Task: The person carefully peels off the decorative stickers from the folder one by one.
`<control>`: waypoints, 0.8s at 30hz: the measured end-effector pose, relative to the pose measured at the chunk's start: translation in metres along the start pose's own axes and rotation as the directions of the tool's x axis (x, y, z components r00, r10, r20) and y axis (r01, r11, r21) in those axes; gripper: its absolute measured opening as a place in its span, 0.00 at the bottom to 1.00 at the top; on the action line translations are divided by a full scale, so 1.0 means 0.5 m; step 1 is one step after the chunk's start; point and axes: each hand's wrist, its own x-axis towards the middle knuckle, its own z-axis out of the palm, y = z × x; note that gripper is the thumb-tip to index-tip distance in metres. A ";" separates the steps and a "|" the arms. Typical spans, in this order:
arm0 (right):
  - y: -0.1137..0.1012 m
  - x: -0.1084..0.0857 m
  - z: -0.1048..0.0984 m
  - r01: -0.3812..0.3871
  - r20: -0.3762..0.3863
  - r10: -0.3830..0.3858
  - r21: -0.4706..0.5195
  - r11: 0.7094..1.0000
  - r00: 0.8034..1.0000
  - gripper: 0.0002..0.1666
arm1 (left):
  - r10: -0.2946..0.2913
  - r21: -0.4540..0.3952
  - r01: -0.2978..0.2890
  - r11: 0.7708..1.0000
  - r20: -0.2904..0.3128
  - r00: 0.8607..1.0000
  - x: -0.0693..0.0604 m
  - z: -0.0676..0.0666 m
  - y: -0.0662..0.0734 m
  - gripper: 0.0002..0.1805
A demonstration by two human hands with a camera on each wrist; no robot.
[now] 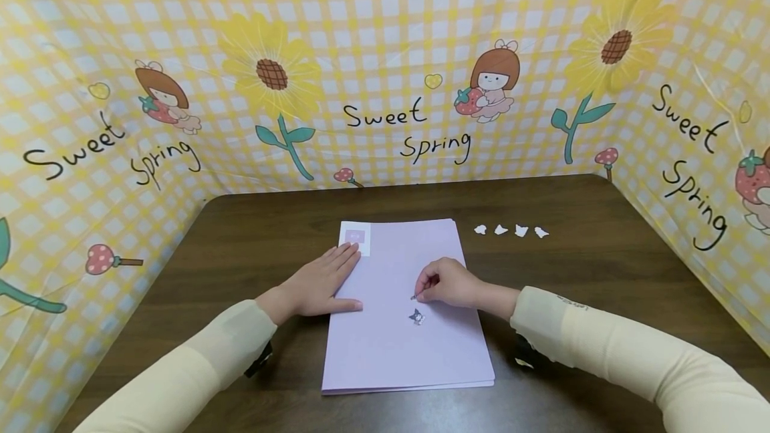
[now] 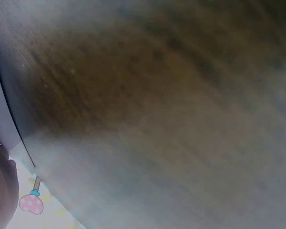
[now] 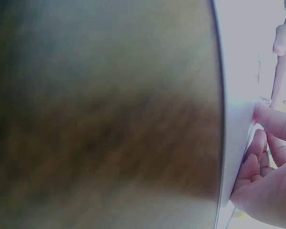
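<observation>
A lilac sheet or thin folder (image 1: 385, 353) with stacked edges lies on the table. My left hand (image 1: 321, 280) rests on its left side with fingers spread. Those fingertips touch a white label with a purple square (image 1: 364, 250) at the upper left corner. Over the middle, my right hand (image 1: 448, 282) pinches a tiny sticker (image 1: 414, 297) between thumb and finger, most of it hidden. Just below that hand, a small dark-and-white cartoon sticker (image 1: 417, 317) lies on the lilac surface. In the right wrist view, the right hand (image 3: 269, 157) touches the sheet.
Several small white cut-out pieces (image 1: 501, 230) lie in a row right of the sheet's top corner. The dark wooden table (image 1: 265, 226) is bordered at the back and sides by a yellow checked cloth (image 1: 385, 45). The left wrist view is mostly blurred tabletop.
</observation>
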 end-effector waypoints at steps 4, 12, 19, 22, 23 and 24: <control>0.005 -0.001 -0.006 -0.005 0.016 0.003 0.086 0.996 1.000 0.04 | 0.000 -0.004 0.000 1.000 0.001 1.000 0.000 0.001 0.000 0.58; 0.005 -0.001 -0.017 -0.020 0.008 0.019 0.210 0.978 1.000 0.06 | -0.004 0.008 0.004 1.000 0.004 1.000 0.001 0.001 -0.001 0.58; 0.008 -0.002 -0.026 -0.043 -0.017 0.048 0.214 0.976 0.999 0.05 | 0.016 0.010 -0.015 1.000 -0.017 1.000 0.001 0.000 0.000 0.58; 0.012 -0.003 -0.029 -0.056 -0.031 0.064 0.205 0.977 0.997 0.02 | 0.010 0.012 -0.010 1.000 -0.011 1.000 0.001 0.000 0.000 0.58; 0.012 -0.004 -0.030 -0.063 -0.035 0.072 0.203 0.977 0.997 0.02 | 0.007 0.013 -0.007 1.000 -0.006 1.000 0.002 -0.001 -0.001 0.58; 0.013 -0.005 -0.032 -0.070 -0.038 0.079 0.204 0.976 0.996 0.02 | 0.005 0.013 -0.005 1.000 -0.004 1.000 0.002 -0.001 -0.001 0.58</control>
